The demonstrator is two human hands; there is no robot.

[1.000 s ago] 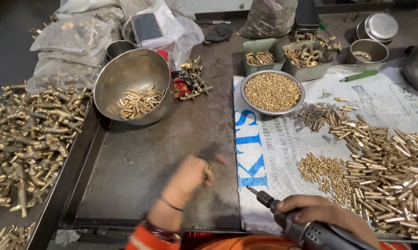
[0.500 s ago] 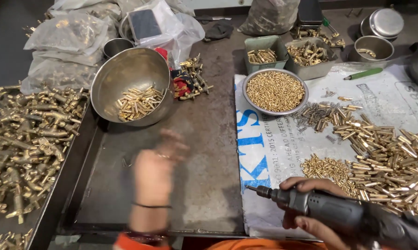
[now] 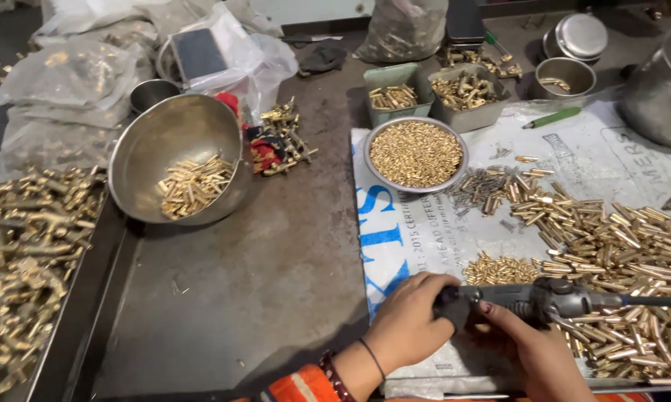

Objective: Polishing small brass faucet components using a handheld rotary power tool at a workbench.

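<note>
1. The left hand covers the front tip of the grey handheld power tool.
2. The large steel pot is cut off by the right edge.
3. The heap of brass T-shaped fittings runs past the left edge.

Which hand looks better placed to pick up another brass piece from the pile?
Probably the right hand: it lies beside the brass pile, under the power tool. The left hand grips the tool's tip.

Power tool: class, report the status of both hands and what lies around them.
Left hand on power tool nose. Right hand under its body. Brass pieces heaped right on the sheet; nothing blocking.
</note>
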